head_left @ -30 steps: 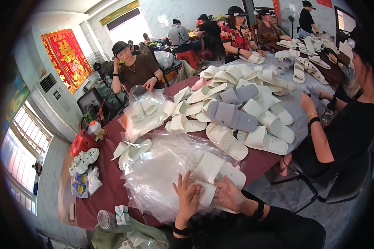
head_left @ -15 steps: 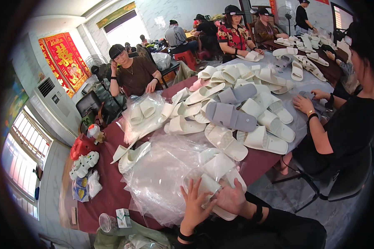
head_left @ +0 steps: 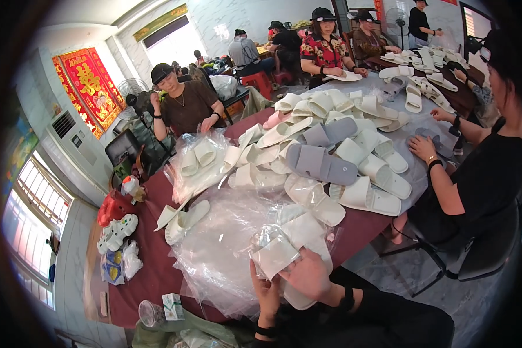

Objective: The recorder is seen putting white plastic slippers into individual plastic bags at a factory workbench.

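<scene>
A pair of white slide slippers lies in front of me at the table's near edge, partly covered by clear plastic film. My left hand point(head_left: 265, 293) is curled round the lower end of the left slipper point(head_left: 275, 256), fingers at its edge. My right hand point(head_left: 308, 276) lies between the two slippers, its fingers closed at the left slipper's near edge and its back over the sole of the right slipper point(head_left: 305, 231). Sheets of clear plastic bags point(head_left: 214, 255) spread to the left of my hands.
A heap of white slippers point(head_left: 313, 194) with grey slippers point(head_left: 322, 162) on top fills the table's middle. Bagged slippers point(head_left: 200, 156) lie farther left. At the left edge are a red bag point(head_left: 113, 206), a plastic jar point(head_left: 149, 313) and a small box point(head_left: 172, 306). Co-workers sit around.
My spread fingers have closed in on the left slipper, which is now raised and tilted. My right hand has moved left and turned over. The person at right has shifted a grey slipper.
</scene>
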Tool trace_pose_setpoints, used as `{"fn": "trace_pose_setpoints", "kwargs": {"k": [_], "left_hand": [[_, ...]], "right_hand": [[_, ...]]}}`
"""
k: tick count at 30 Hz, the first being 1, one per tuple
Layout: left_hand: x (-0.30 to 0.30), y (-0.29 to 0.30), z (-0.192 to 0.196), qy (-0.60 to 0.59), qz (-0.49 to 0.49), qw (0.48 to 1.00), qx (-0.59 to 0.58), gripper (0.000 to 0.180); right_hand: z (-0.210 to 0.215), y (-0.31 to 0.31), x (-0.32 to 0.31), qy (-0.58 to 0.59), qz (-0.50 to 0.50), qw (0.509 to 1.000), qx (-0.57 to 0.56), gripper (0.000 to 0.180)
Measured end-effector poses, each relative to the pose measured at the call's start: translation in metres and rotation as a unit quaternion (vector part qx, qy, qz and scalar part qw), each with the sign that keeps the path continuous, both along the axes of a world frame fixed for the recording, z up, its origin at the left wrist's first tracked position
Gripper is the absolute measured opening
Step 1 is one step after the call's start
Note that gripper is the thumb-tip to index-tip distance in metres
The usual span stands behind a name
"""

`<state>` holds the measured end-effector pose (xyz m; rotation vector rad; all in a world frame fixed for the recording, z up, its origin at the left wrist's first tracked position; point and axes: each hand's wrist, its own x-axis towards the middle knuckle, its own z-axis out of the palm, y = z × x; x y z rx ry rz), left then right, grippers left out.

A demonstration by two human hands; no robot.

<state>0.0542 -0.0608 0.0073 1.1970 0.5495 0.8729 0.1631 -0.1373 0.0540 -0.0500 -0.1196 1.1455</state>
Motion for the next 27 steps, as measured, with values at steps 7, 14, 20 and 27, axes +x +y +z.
{"fn": "trace_pose_setpoints", "kwargs": {"k": [7, 14, 20, 27], "left_hand": [[-0.006, -0.003, -0.005, -0.018, 0.088, 0.994, -0.063, 0.073], [-0.026, 0.026, -0.033, 0.096, 0.017, 0.991, -0.089, 0.037], [-0.015, 0.015, -0.017, -0.130, -0.026, 0.957, -0.258, 0.033], [-0.022, 0.049, -0.047, -0.009, 0.065, 0.972, -0.226, 0.028]], "right_hand": [[-0.003, 0.021, -0.024, 0.011, -0.045, 0.997, -0.058, 0.050], [-0.056, 0.035, -0.033, -0.149, -0.034, 0.979, -0.135, 0.059], [-0.030, 0.039, -0.027, -0.019, -0.083, 0.995, -0.050, 0.055], [-0.027, 0.037, 0.013, -0.273, 0.176, 0.934, -0.148, 0.064]]}}
